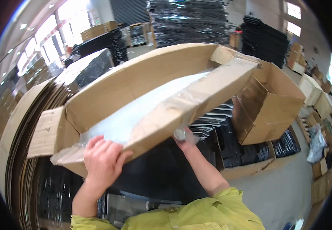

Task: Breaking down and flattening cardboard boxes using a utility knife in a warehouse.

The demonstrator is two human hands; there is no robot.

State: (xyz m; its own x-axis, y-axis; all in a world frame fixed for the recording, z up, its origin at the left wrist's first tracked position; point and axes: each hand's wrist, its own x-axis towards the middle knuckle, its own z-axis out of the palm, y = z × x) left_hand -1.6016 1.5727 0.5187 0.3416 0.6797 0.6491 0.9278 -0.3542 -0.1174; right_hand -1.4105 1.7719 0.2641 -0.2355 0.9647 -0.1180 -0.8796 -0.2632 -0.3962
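A long, shallow cardboard box lies tilted in front of me, its top open. White translucent foam sheeting lines its inside. My left hand grips the near rim at the left end, fingers over the edge and thumb along the outer wall. Below the near wall, my right hand is closed around a whitish, translucent roll that looks like clear packing tape. Part of the right fingers is hidden behind the roll and the box. Shiny tape strips cover parts of the near wall.
Flattened cardboard sheets stand at the left. To the right is an open carton, above a box of black wrapped parts and a row of curved metal pieces. Behind rises a tall film-wrapped stack.
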